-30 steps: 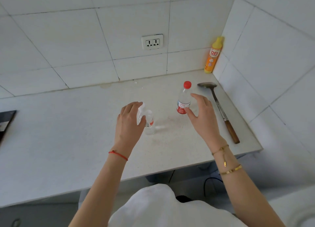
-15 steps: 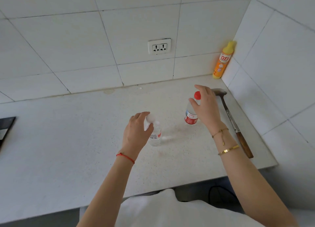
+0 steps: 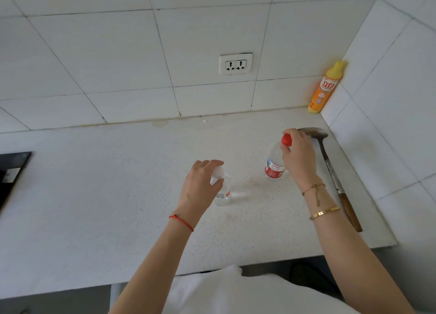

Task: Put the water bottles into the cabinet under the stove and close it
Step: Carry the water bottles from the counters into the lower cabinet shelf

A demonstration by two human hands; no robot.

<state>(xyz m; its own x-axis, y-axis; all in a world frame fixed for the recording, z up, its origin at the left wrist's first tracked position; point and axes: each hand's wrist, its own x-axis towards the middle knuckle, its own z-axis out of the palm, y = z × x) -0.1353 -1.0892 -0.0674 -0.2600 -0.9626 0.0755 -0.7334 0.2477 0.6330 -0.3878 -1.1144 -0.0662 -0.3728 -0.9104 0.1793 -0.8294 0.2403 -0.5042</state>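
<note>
Two clear water bottles stand on the white counter. The white-capped bottle is the nearer and smaller one; my left hand wraps over its cap and neck. The red-capped bottle with a red label stands further right, tilted slightly, and my right hand grips it at the cap and neck. Both bottles still touch the counter. The cabinet under the stove is hidden from view.
A metal ladle with a wooden handle lies along the right wall, just beside my right hand. An orange detergent bottle stands in the back corner. A black stove edge shows at far left. A wall socket is above.
My right hand has moved from beside the red-capped bottle onto its cap and closed around it. My left hand has stayed on the white-capped bottle. The camera has come closer.
</note>
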